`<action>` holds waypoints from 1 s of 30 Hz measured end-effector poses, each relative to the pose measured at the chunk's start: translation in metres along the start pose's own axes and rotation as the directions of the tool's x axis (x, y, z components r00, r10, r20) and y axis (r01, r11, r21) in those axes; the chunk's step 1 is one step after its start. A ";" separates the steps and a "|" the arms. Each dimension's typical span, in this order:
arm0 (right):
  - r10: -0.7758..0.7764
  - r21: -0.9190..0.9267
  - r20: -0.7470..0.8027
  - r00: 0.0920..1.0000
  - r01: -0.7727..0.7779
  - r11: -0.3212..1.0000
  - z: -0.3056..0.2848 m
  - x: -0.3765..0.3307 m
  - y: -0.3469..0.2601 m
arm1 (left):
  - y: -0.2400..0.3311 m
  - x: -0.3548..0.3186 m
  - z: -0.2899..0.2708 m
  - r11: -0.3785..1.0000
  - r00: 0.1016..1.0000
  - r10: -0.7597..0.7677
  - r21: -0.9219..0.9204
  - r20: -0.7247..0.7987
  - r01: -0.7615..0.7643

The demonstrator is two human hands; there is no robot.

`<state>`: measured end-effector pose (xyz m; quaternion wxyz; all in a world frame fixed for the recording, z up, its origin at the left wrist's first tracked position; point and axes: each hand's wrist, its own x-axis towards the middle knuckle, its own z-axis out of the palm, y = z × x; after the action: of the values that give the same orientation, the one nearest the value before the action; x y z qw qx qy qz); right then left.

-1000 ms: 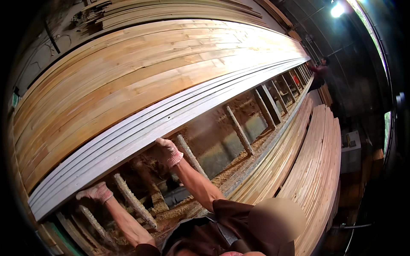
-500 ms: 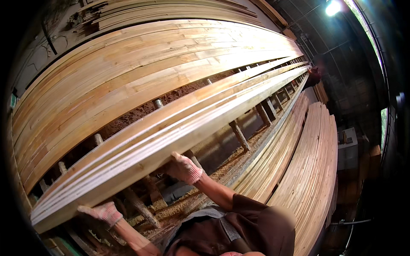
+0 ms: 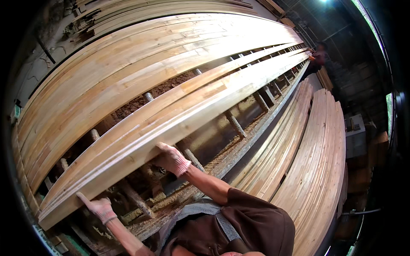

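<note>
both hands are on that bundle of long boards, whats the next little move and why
Probably keep drawing the bundle of boards toward the body and level it. The left hand holds the near end, the right hand props the lower edge farther along, and the bundle sits tilted over the support posts, apart from the wide stack. A person stands at the far end.

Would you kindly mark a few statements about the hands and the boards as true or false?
1. Both hands wear gloves. True: the left hand and right hand are in light knit gloves.
2. The hands hold a metal pipe. False: they grip a stack of long boards by its lower edge.
3. The stack lies flat on the floor. False: it is lifted, tilted above the rack posts.
4. More boards lie to the right. True.
5. Another person is at the far end. True.
</note>
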<state>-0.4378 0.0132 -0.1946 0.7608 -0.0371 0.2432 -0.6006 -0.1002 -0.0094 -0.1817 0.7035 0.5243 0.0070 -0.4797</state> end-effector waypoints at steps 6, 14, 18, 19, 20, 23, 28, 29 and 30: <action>0.210 0.025 -0.147 0.967 -0.208 0.978 -0.026 -0.087 0.008 | -0.001 -0.090 -0.050 0.974 0.974 -0.226 0.022 -0.026 0.226; 0.127 -0.039 -0.202 0.971 -0.138 0.990 -0.030 -0.023 -0.001 | -0.004 -0.043 -0.001 0.958 0.970 -0.240 0.155 -0.024 0.241; 0.011 -0.070 -0.230 0.973 -0.028 0.997 -0.015 0.034 -0.006 | -0.005 0.047 -0.008 0.892 0.932 -0.363 0.285 -0.014 0.352; 0.030 -0.059 -0.220 0.975 -0.044 0.997 -0.016 0.032 -0.006 | -0.007 0.044 -0.007 0.900 0.941 -0.337 0.288 -0.020 0.328; 0.050 -0.048 -0.209 0.977 -0.061 0.997 -0.018 0.025 -0.005 | -0.007 0.030 -0.016 0.916 0.957 -0.289 0.295 0.013 0.272; 0.032 -0.094 -0.196 0.980 -0.051 0.994 -0.029 -0.016 0.005 | 0.000 -0.027 -0.029 0.918 0.968 -0.248 0.331 0.043 0.221; 0.071 -0.184 -0.374 0.925 -0.150 0.971 -0.018 -0.064 0.005 | -0.016 -0.043 -0.067 0.882 0.939 -0.327 0.322 -0.107 0.344; -0.005 -0.185 -0.325 0.946 -0.059 0.981 -0.035 -0.045 0.011 | -0.017 -0.032 -0.059 0.879 0.938 -0.342 0.332 -0.062 0.343; 0.082 -0.153 -0.315 0.946 -0.136 0.979 -0.031 -0.032 0.007 | -0.010 -0.027 -0.049 0.901 0.942 -0.323 0.335 0.094 0.275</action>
<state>-0.4493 0.0518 -0.2136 0.7399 0.0046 0.4111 -0.5325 -0.0983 0.0451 -0.1972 0.5263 0.5863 -0.0416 -0.6145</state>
